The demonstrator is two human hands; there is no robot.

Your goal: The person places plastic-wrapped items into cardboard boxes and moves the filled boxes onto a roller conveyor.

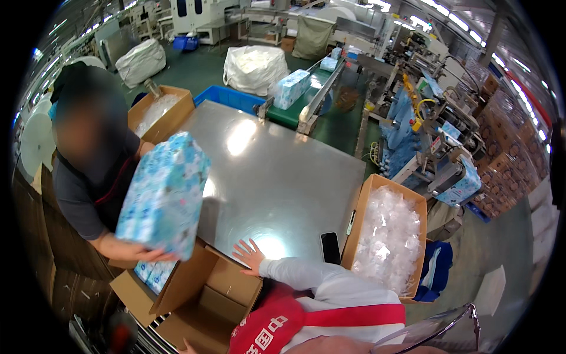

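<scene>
My right hand [249, 257], in a white sleeve, lies spread on the near edge of the steel table [283, 183] and holds nothing. At the lower edge only a few fingers of my left hand [187, 348] show, beside an open, apparently bare cardboard box [221, 307]; their grip is hidden. To the left, a co-worker [88, 159] carries a large blue-and-white wrapped pack [165, 194] in both hands, tilted above another open carton. Blue-and-white packs [154, 275] sit inside that carton.
A black phone [330, 248] and a marker [351, 222] lie at the table's right side. Beside them stands a carton of clear plastic wrappers [386, 242]. A conveyor [287, 115] bearing a wrapped pack [290, 89] meets the far edge, near a blue crate [227, 97]. Machinery [424, 118] stands right.
</scene>
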